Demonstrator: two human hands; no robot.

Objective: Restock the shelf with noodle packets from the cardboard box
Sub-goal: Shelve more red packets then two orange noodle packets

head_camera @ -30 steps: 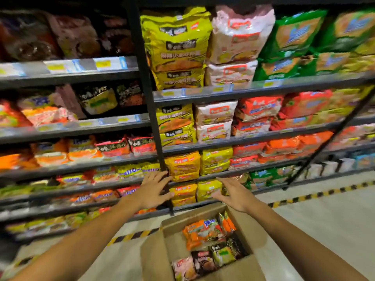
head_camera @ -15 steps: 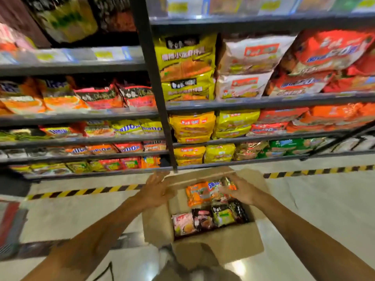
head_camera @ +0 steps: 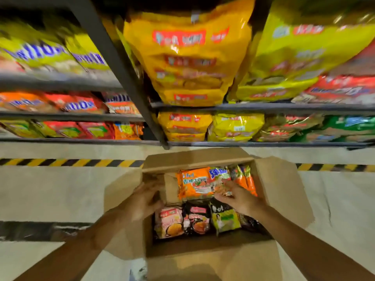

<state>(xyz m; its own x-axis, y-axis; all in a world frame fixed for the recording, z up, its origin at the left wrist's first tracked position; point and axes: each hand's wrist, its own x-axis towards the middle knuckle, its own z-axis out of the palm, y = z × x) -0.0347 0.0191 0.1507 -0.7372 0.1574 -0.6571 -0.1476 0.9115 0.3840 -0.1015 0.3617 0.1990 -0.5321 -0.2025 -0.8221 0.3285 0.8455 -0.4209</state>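
Note:
An open cardboard box (head_camera: 284, 191) stands on the floor below the shelf (head_camera: 263, 107). Several noodle packets lie in it: an orange packet (head_camera: 192, 184) at the back, a pink one (head_camera: 169, 222), a black one (head_camera: 197, 220) and a green one (head_camera: 224, 218) in front. My right hand (head_camera: 233, 196) reaches into the box, its fingers spread on the right end of the orange packet. My left hand (head_camera: 145, 199) sits at the box's left wall, fingers loosely bent at the edge. Whether it grips the wall is blurred.
The shelf's dark upright post (head_camera: 121, 74) comes down just behind the box. Shelves hold several yellow, red, orange and green packets (head_camera: 188, 57). A yellow-black hazard stripe (head_camera: 71, 162) runs along the pale floor in front of the shelf.
The view has dropped and closed in on the box. Both hands have come down from the shelf to the box; my right hand now lies on the orange packet.

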